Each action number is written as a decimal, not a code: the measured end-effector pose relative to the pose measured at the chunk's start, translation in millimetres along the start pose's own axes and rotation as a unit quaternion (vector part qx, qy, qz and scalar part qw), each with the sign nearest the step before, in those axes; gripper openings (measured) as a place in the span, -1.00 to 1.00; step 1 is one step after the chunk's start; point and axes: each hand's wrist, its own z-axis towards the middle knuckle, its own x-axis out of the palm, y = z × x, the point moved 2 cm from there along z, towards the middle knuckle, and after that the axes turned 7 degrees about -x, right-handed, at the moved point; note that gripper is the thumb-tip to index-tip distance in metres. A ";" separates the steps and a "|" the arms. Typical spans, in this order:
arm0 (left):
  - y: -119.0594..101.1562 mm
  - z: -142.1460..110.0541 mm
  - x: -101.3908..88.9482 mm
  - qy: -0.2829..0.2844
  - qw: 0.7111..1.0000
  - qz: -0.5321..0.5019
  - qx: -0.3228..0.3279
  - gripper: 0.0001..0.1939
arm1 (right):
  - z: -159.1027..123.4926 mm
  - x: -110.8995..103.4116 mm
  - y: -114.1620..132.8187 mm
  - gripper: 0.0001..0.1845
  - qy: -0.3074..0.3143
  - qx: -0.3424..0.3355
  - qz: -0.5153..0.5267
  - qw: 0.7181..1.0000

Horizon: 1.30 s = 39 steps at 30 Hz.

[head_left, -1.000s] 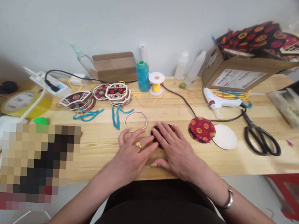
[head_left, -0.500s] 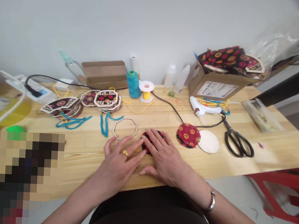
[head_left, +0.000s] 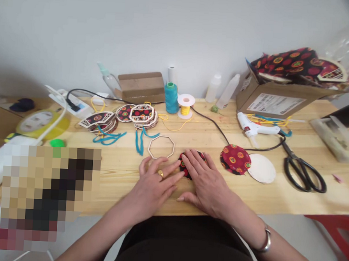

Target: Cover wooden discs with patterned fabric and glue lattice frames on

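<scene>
A dark patterned fabric round (head_left: 185, 167) lies on the wooden table, partly covered by my right hand (head_left: 207, 183), which rests flat on it with fingers stretched. My left hand (head_left: 157, 185), a gold ring on one finger, lies just left of it, fingers apart and tips close to the fabric's edge. Behind my left hand sits a thin octagonal frame (head_left: 149, 145). To the right of my right hand are red patterned fabric rounds (head_left: 235, 159), partly overlapping a white disc (head_left: 262, 168).
Black-handled scissors (head_left: 304, 174) and a white glue gun (head_left: 258, 128) lie at right, before a cardboard box (head_left: 274, 100) of fabric. Teal thread (head_left: 172, 99), a yellow spool (head_left: 185, 107) and stacked ornaments (head_left: 143, 115) stand at the back. A blurred-out patch covers the lower left.
The whole scene has shifted right in view as the camera turned left. Both hands keep nearly the same pose around the dark fabric round.
</scene>
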 end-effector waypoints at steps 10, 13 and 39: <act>0.5 -0.4 -6.3 -0.004 0.999 -0.046 -0.029 -0.57 | -9.5 -13.9 -1.6 0.03 -0.062 -0.009 0.020 0.998; 2.0 1.0 -8.1 -0.025 0.997 -0.069 -0.035 -0.57 | -25.3 -23.8 -9.0 -0.16 -0.173 0.015 0.023 0.984; -5.2 52.6 -2.9 -0.002 0.947 -0.224 -0.231 -0.52 | -64.0 -30.0 8.3 -0.08 -0.191 0.364 0.708 0.575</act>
